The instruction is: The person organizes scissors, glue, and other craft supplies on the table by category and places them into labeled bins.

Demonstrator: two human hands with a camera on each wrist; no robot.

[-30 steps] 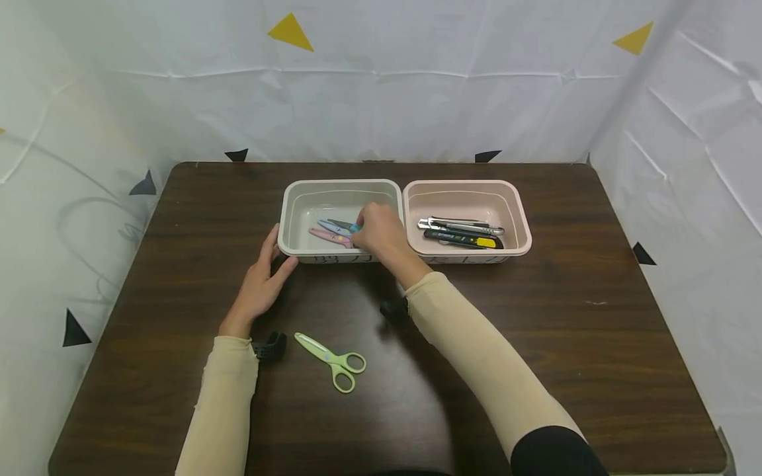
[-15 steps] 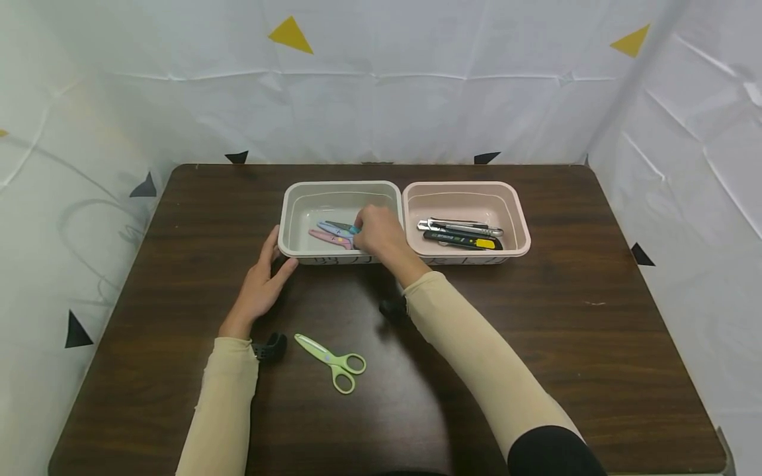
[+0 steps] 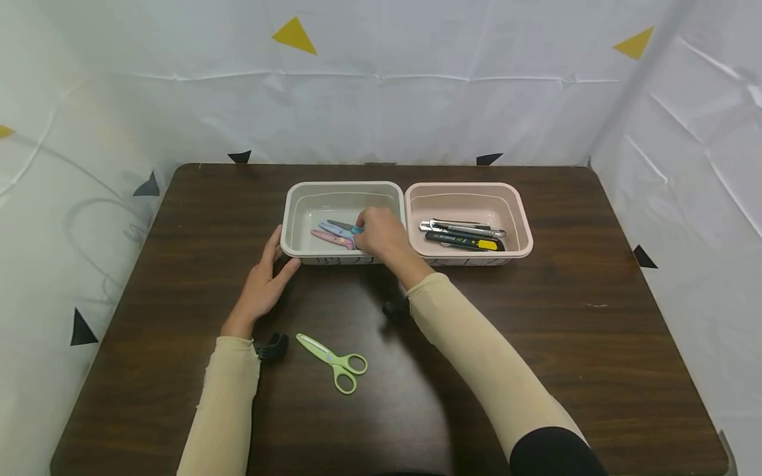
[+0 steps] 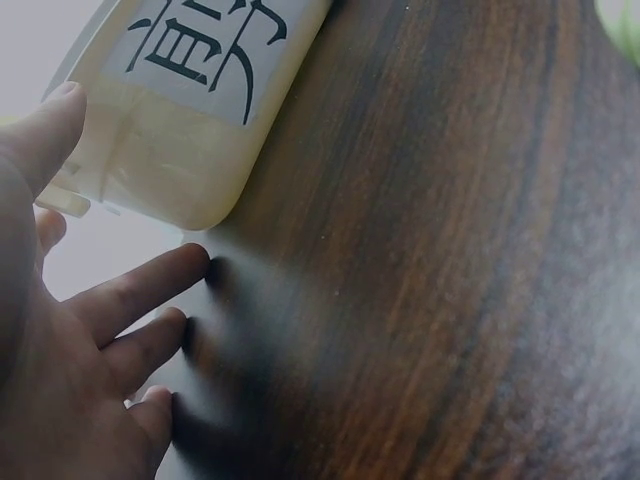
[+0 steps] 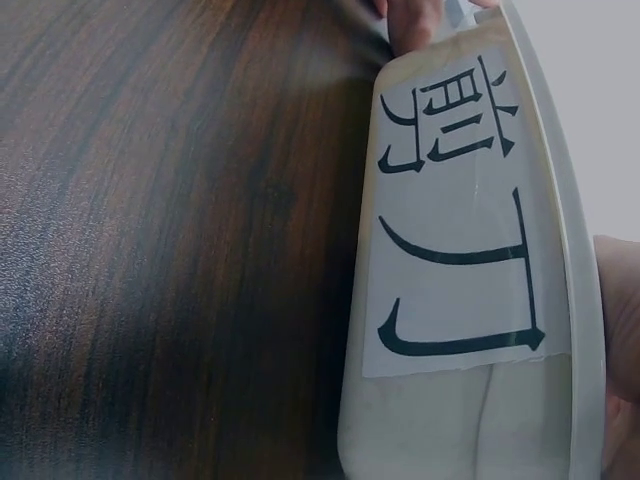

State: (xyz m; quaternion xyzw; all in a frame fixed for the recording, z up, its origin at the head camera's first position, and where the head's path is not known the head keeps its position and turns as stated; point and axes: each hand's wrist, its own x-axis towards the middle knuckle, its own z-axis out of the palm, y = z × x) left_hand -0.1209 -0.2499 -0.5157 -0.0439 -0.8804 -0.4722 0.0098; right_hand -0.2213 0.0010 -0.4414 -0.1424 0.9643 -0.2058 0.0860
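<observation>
My right hand point(image 3: 383, 233) reaches into the grey bin point(image 3: 342, 186), its fingers curled at the handles of a teal pair of scissors point(image 3: 357, 229). Its fingertips are hidden behind the hand. Beside it in that bin lie lavender scissors point(image 3: 333, 229) and pink scissors point(image 3: 331, 238). At the bin's front left corner is my left hand point(image 3: 262, 284), thumb by the front wall and fingers spread along the side; the left wrist view shows these fingers point(image 4: 150, 285) nearly straight. Green scissors point(image 3: 336, 362) lie on the table between my forearms.
A pink bin point(image 3: 464, 188) stands against the grey one on the right. It holds several utility knives, including a black and yellow one point(image 3: 464, 240). Large black characters mark a white label point(image 5: 460, 220) on the grey bin's front. The brown table point(image 3: 571, 344) meets white sheeting behind.
</observation>
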